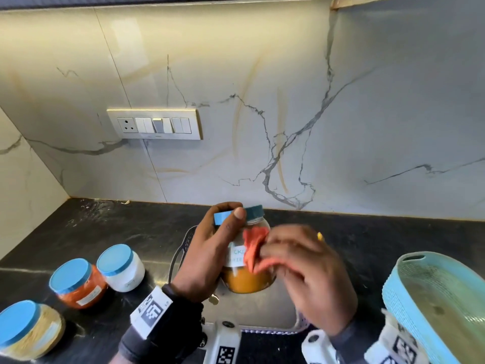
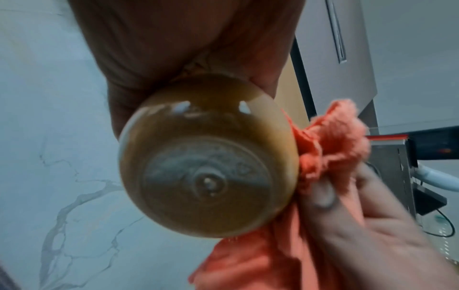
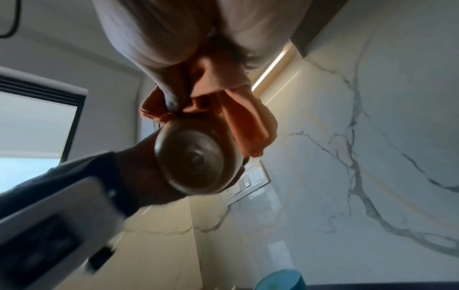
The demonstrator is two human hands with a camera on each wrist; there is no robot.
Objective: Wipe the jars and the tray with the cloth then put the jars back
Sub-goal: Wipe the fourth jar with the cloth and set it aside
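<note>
My left hand grips a blue-lidded jar of yellow powder by its side and lid, held above the counter. My right hand, blurred, holds an orange cloth bunched against the jar's right side. From below, the left wrist view shows the jar's round base with the cloth pressed beside it. The right wrist view shows the same base under the cloth. A grey tray lies on the counter beneath the hands, mostly hidden.
Three blue-lidded jars stand at left on the black counter: white, orange-red and beige. A light blue plastic basket sits at the right edge. A switch panel is on the marble wall.
</note>
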